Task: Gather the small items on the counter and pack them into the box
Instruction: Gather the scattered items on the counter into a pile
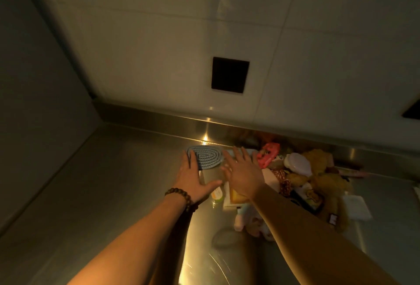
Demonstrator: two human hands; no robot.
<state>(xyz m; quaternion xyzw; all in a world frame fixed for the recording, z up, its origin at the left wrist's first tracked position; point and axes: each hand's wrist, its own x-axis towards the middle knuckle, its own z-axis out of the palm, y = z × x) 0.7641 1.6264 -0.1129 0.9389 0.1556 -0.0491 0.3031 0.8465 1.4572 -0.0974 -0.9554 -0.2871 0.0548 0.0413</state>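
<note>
A round blue-grey coiled mat point(208, 155) lies on the steel counter point(109, 182) near the back wall. My left hand point(193, 176), with a bead bracelet on its wrist, reaches flat with straight fingers onto the mat's left edge. My right hand point(241, 171) stretches out with spread fingers just right of the mat, above a pile of small items. The pile holds a pink-red flat piece point(269, 154), a pale round lidded piece point(298, 163), brown plush toys point(325, 182) and a small tube point(216, 194). No box is in view.
A tiled wall with a dark square patch point(229, 75) rises behind the counter. A steel upstand point(159, 116) runs along the back edge. A grey side panel point(34, 103) closes the left. A white folded paper point(358, 208) lies at the pile's right.
</note>
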